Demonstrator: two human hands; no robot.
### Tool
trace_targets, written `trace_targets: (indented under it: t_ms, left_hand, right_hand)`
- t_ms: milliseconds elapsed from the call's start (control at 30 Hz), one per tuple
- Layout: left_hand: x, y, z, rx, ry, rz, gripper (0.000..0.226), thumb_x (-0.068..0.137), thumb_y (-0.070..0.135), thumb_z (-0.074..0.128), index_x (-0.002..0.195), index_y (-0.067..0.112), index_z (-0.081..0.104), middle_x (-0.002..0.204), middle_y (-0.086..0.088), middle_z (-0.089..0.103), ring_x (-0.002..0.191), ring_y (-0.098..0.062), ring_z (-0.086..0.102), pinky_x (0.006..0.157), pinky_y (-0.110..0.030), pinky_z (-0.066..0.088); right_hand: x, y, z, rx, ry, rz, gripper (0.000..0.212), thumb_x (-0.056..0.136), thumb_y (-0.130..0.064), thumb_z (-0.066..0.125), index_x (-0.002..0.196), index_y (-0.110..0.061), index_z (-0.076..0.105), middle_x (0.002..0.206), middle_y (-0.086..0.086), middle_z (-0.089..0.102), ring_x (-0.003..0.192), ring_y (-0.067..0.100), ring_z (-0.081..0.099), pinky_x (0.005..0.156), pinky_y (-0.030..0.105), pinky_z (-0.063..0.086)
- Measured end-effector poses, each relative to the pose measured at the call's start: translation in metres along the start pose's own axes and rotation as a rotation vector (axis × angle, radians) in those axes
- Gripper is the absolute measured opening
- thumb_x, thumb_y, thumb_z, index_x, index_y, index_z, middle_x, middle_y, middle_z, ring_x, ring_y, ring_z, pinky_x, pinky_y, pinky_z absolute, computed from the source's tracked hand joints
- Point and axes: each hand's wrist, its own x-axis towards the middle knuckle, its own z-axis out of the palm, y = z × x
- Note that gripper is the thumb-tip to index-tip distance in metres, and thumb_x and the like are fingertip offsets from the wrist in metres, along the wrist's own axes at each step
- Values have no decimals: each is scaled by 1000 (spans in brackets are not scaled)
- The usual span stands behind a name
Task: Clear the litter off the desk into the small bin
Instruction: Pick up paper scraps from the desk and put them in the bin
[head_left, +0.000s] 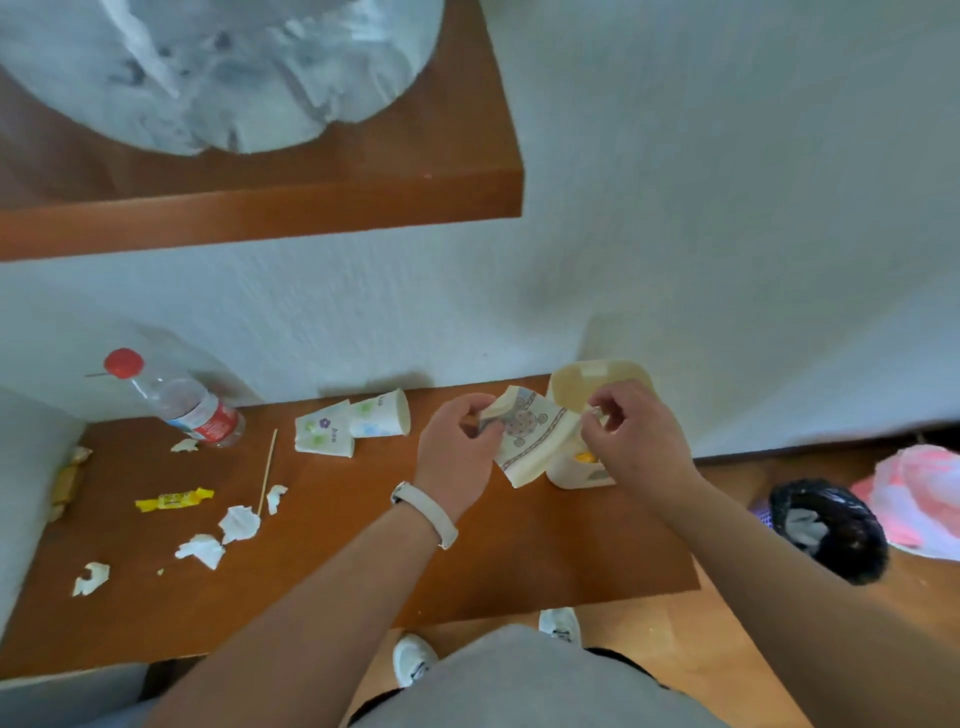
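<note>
Both hands (545, 441) on patterned wrapper (530, 431)

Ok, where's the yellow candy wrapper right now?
In the head view, the yellow candy wrapper lies flat on the left part of the desk, just left of the wooden skewer, with torn tissue scraps just to its lower right.

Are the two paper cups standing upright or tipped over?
Tipped over. Both paper cups lie on their sides on the desk, near the wall.
</note>
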Motion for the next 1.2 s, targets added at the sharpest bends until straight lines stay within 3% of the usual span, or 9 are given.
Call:
trace_targets:
  t_ms: [167, 367, 600, 800, 900, 1000, 1200]
  left_hand:
    - [13, 36, 38, 98, -40, 68, 17, 92, 23, 60, 104, 35, 60, 103, 15, 61, 86, -2, 58, 59, -14, 46]
    - [17, 43, 73, 250, -68, 78, 22, 91, 25, 61, 113, 27, 62, 105, 11, 60, 87, -1, 55, 64, -13, 40]
    - [-1, 40, 79, 277, 11, 56, 23, 89, 30, 61, 113, 27, 62, 102, 13, 58, 88, -2, 56, 71, -16, 44]
    - [-21, 24, 45, 335, 81, 43, 24, 91, 33, 57, 114, 29, 62, 110, 14, 60, 96, 0, 55, 80, -19, 46]
    - [-32, 7, 18, 384, 79, -17, 32, 92, 36, 56, 123, 32, 57, 121, 15, 56, 106, -2, 53, 86, -20, 43]
    - [-44, -17, -14, 495, 55, -43, 41, 93, 44, 52, 132, 36, 47, 135, 15, 48, 122, -7, 46, 97, -27, 41]
    - [-66, -66, -83, 810, 55, -30, 51, 94, 51, 45, 142, 35, 36, 152, 10, 34, 140, -15, 29, 112, -40, 27]
  right_hand:
    - [8, 43, -28, -89, -22, 27, 10, 86, -25, 62, 95, -22, 59, 91, -9, 52, 75, 8, 51, 68, 29, 49]
    - [13, 68, -43, -121, -159, -18, 18, 89, -27, 60, 106, -20, 62, 101, -8, 55, 87, 8, 52, 76, 26, 50]
    - [21, 74, -48, -136, -231, -168, 17, 93, -28, 56, 105, -18, 64, 101, -4, 58, 88, 10, 53, 79, 28, 50]
    - [36, 53, -30, -155, -310, -413, 19, 93, -28, 54, 104, -16, 64, 103, -7, 55, 90, 13, 50, 75, 28, 45]
    - [37, 28, -14, -192, -326, -563, 23, 93, -30, 51, 101, -13, 64, 106, 0, 62, 93, 21, 56, 78, 37, 50]
    - [35, -3, 4, -258, -307, -715, 29, 93, -36, 50, 111, -18, 65, 118, -3, 63, 108, 17, 58, 89, 29, 46]
    - [25, -60, 56, -368, -441, -852, 44, 95, -44, 46, 131, -18, 54, 138, 2, 51, 127, 21, 47, 103, 39, 39]
